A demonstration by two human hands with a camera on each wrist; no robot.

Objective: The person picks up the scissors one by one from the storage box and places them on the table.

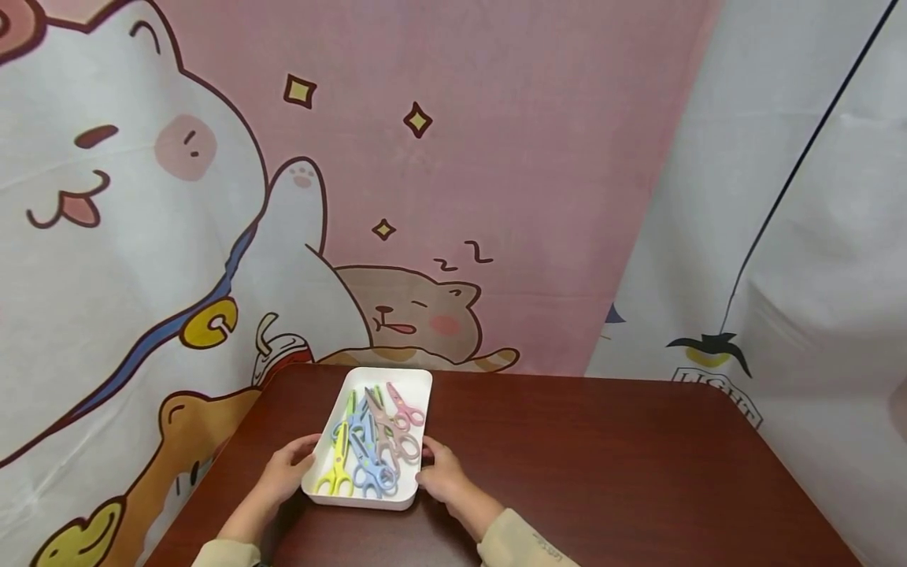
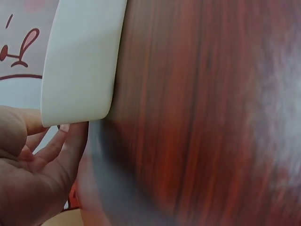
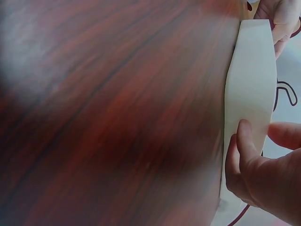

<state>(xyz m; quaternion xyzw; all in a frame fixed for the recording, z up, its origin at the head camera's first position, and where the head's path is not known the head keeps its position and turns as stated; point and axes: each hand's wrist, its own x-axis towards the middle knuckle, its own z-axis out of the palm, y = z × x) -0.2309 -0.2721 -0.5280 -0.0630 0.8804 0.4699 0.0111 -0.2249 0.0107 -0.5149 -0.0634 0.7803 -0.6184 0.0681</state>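
A white rectangular tray [image 1: 357,502] rests on the table, holding several scissors. Yellow scissors [image 1: 341,449] lie along its left side, blue scissors [image 1: 368,453] in the middle. Mauve scissors [image 1: 383,418] overlap them, and small pink scissors [image 1: 398,398] are at the far right corner. Some green parts show, partly covered. My left hand [image 1: 283,468] holds the tray's left side, with thumb by the rim and fingers against the wall in the left wrist view. Opposite it, my right hand [image 1: 446,474] grips the right side, thumb at the rim and fingers on the outer wall [image 3: 251,70].
The dark red-brown wooden table [image 1: 581,465] extends well to the right of the tray. Behind it hangs a pink and white cloth [image 1: 538,197] with cartoon animals, close to the table's far edge. Light sleeves [image 1: 520,543] cover both forearms.
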